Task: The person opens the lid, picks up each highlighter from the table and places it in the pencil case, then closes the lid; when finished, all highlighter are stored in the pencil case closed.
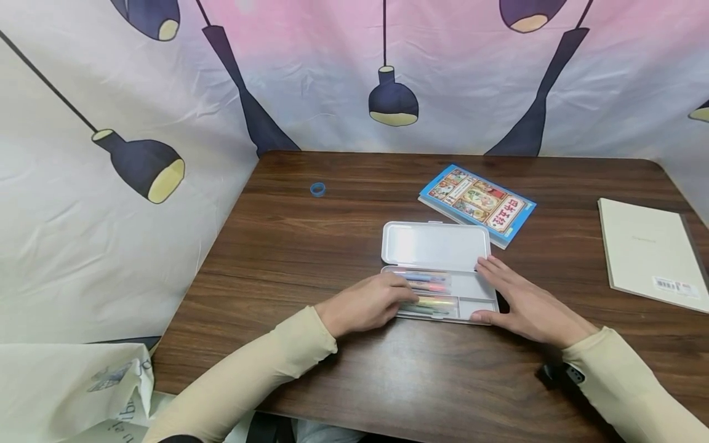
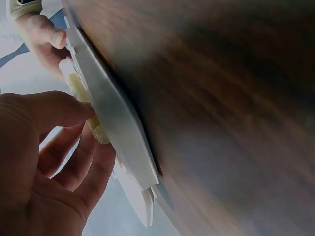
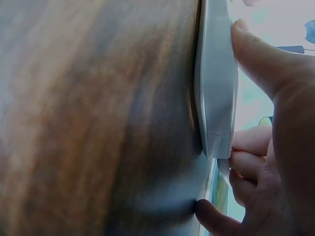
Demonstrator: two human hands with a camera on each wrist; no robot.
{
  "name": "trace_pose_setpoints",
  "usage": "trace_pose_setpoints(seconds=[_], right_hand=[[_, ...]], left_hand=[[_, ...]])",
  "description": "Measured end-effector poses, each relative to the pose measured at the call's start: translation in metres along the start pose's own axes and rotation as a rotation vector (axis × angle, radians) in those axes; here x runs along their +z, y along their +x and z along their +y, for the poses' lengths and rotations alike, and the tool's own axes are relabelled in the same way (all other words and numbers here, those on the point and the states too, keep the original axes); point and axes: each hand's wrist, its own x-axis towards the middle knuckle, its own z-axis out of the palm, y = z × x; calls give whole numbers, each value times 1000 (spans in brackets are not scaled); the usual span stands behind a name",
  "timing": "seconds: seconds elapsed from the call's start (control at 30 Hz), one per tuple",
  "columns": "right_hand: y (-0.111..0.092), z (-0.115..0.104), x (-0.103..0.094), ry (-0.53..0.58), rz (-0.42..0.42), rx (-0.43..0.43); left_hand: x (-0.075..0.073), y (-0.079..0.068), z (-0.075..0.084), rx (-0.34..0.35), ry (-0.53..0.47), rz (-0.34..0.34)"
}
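A white pencil case (image 1: 435,242) lies with its lid folded back on the dark wooden table. Several pens (image 1: 423,287) of different colours are in its left part, and the right compartments show bare white floor. My left hand (image 1: 370,301) reaches over the case's left end. Its thumb and fingers pinch a yellow pen (image 2: 78,87) at the case's near edge, as the left wrist view shows. My right hand (image 1: 523,304) rests on the right end of the case, thumb at the near rim and fairly straight fingers by the hinge side. In the right wrist view, the thumb (image 3: 256,51) touches the rim.
A blue-bordered book (image 1: 477,202) lies just behind the case, close to its lid. Farther right is a cream notebook (image 1: 653,252) with a barcode label. A blue tape ring (image 1: 318,189) sits at the back left. Patterned cloth (image 1: 332,92) hangs behind the table.
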Motion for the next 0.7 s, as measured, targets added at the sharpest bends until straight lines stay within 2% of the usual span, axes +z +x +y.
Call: trace_pose_setpoints(seconds=[0.33, 0.7], right_hand=[[0, 1, 1, 0, 8, -6], [0, 2, 1, 6, 9, -10]], left_hand=[[3, 1, -1, 7, 11, 19], [4, 4, 1, -26, 17, -29]])
